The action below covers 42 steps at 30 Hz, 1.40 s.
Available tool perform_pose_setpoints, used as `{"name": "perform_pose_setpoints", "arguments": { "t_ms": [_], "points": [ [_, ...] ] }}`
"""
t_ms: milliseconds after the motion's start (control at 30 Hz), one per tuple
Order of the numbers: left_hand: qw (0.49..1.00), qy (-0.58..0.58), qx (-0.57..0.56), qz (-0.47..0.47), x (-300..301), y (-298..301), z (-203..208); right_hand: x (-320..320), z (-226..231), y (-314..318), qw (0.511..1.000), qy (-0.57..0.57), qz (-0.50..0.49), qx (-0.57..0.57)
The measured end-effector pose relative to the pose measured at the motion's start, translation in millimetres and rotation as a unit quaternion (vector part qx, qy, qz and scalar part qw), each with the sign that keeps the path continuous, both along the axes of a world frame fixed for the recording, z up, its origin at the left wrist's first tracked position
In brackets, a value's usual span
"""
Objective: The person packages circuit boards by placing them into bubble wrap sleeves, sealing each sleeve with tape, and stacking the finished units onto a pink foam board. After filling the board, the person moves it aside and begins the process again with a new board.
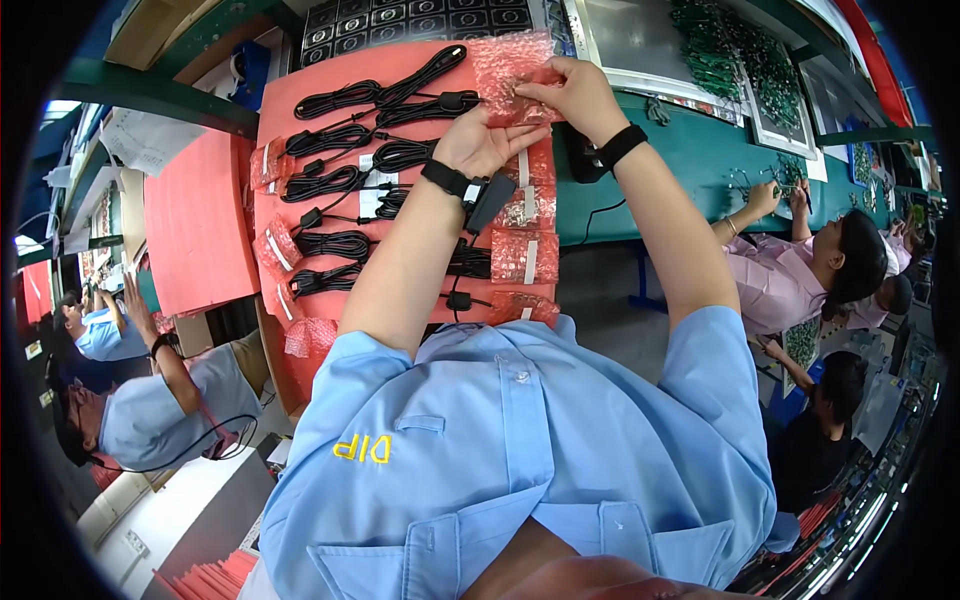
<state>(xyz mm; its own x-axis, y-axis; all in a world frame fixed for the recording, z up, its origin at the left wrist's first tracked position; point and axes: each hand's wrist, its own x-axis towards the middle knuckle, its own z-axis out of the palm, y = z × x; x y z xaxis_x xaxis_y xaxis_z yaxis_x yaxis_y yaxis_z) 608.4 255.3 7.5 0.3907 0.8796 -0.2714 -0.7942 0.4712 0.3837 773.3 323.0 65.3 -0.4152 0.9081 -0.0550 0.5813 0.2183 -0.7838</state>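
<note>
My right hand pinches the edge of a pink bubble-wrap bag at the far side of the pink foam sheet. What the bag holds, if anything, is hard to make out. Close to its near edge, my left hand lies palm up with fingers stretched toward the right hand, holding nothing I can see. Left of it, a coiled black cable rests on the foam. Several more black cables lie in rows, their ends beside pink bubble-wrap packets. My left forearm hides part of them.
A stack of pink foam sheets stands to the left, near a person in blue. A black tray with compartments sits beyond the foam. On the right, people work along a green bench with green-wired parts.
</note>
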Motion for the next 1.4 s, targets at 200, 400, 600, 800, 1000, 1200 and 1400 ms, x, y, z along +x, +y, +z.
{"name": "perform_pose_setpoints", "arguments": {
  "t_ms": [200,400,600,800,1000,1200,1400],
  "points": [
    [0.998,-0.039,-0.051,0.024,1.9,-11.7,40.9,0.8,-3.8,9.0,0.997,-0.044,0.013,0.061],
    [0.996,0.067,-0.043,0.036,-2.7,1.5,6.8,-6.0,-8.1,10.9,0.995,0.091,-0.018,0.028],
    [0.997,0.029,-0.068,-0.001,4.7,3.1,12.3,5.6,-23.6,39.2,0.953,0.224,0.163,-0.126],
    [0.995,0.034,-0.084,-0.046,-18.0,10.7,-20.6,-4.4,-34.6,42.8,0.978,0.091,0.170,0.085],
    [0.992,-0.054,-0.101,-0.047,-64.5,32.0,-51.2,-4.3,-23.4,28.8,0.964,0.048,0.200,0.168],
    [0.995,0.091,-0.011,0.024,-33.4,21.3,-12.7,7.6,-31.8,13.0,0.957,0.033,0.163,0.237],
    [0.998,-0.004,-0.064,-0.018,-30.6,23.4,-4.3,8.9,-27.8,-3.4,0.921,-0.039,0.192,0.337]
  ]
}}
